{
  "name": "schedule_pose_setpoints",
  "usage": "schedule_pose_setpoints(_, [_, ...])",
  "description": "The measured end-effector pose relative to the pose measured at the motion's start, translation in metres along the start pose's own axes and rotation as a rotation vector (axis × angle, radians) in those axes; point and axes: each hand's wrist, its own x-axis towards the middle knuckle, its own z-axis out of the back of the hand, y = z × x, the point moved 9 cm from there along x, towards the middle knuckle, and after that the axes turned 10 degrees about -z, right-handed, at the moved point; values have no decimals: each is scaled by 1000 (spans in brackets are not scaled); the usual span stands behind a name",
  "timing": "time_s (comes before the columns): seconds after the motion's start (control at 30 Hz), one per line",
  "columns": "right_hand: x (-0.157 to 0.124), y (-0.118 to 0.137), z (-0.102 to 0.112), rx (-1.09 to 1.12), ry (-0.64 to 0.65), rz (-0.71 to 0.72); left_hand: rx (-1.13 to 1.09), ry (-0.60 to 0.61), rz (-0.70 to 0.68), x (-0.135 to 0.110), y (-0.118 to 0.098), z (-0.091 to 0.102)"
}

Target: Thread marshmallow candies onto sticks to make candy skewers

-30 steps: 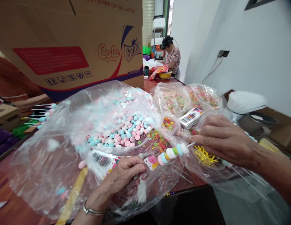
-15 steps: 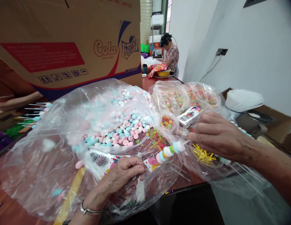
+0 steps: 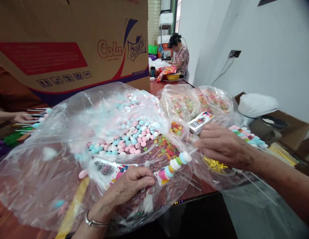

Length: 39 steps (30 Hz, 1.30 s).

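Observation:
My right hand [image 3: 219, 142] pinches the white stick of a candy skewer [image 3: 176, 164], threaded with white and blue marshmallow-like pieces and gummy rings. The skewer tilts down to the left, its lower end inside the mouth of a small printed wrapper bag [image 3: 161, 176]. That wrapper is pinched between the thumb and fingers of my left hand [image 3: 134, 182]. Under and behind my left hand lies a stack of printed wrappers [image 3: 109, 171]. Pink, blue and white candies [image 3: 129, 141] fill a large clear plastic bag, with gummy rings [image 3: 166, 146] beside them.
Gold twist ties [image 3: 215, 165] lie below my right hand, another wrapper stack [image 3: 201, 122] beyond it. Finished-looking skewers [image 3: 249, 136] are at the right. A big carton [image 3: 94, 43] stands behind. One person's hand [image 3: 22, 117] is by skewers at left; another person [image 3: 180, 54] sits far back.
The skewer has slid down and left into the wrapper, covering its pink end piece. My right hand has shifted slightly left with it. Another person's hand now shows at the skewers on the left.

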Motion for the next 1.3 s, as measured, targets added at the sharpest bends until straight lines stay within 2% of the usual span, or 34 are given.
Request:
schedule_pose_setpoints(0.13, [0, -6, -7, 58, 38, -123, -16, 50, 7, 0, 7, -2])
schedule_pose_setpoints(0.27, [-2, -7, -15, 169, 104, -217, -12, 24, 3, 1, 11, 1])
schedule_pose_setpoints(0.37, [-4, -4, -20, 199, 111, -211, 9, 43, -3, 1, 8, -2])
schedule_pose_setpoints(0.5, [-4, -7, -18, 154, 36, -211, 11, 117, -42, 4, -3, -12])
schedule_pose_setpoints(0.6, [-5, -5, -13, 101, -1, -140, 33, 168, -64, 6, -3, -15])
schedule_pose_setpoints(0.73, [-8, -6, -10, 59, 18, -106, 52, 125, -63, 7, -1, -3])
schedule_pose_setpoints(0.9, [-9, -9, -6, 73, 10, -141, 81, 55, -113, 7, -14, 8])
schedule_pose_setpoints(1.07, [-4, -7, -13, 178, 60, -200, 117, 73, -111, 10, -11, 0])
schedule_pose_setpoints(1.2, [-4, -11, -21, 218, 77, -272, 86, 131, -92, 11, -7, -8])
schedule_pose_setpoints(1.3, [-3, -11, -22, 191, 59, -240, 48, 185, -88, 9, -15, -16])
